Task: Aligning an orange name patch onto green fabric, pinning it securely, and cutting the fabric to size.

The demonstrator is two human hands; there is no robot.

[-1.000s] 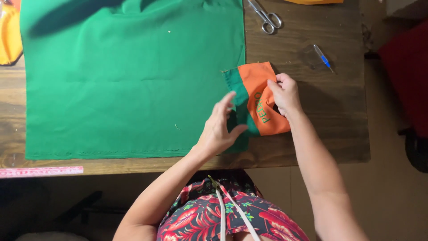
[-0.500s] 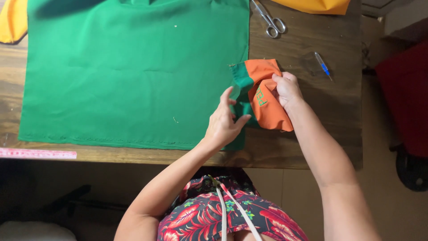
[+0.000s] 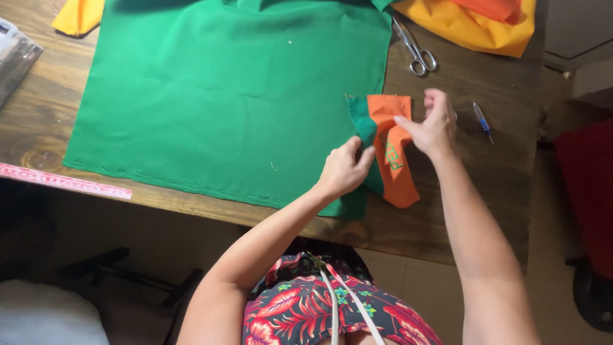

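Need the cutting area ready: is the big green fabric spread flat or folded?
Spread flat: the green fabric lies open across the table, with no folds visible.

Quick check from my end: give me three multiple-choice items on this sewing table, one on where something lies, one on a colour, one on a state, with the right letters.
1. Where do the scissors lie?
A. On the bare wood right of the big green cloth
B. On the tape measure
C. On the floor

2. What colour is the small piece between the hands, apart from its green edge?
A. Blue
B. Orange
C. White

3. How does the right hand meet that small piece?
A. Pinching its upper part
B. Raised well clear of it
C. Resting on the pen

Answers:
1 A, the scissors sit on the table between the green cloth and the yellow cloth.
2 B, its main panel is orange.
3 A, the fingers close on it, while the left hand holds its green edge.
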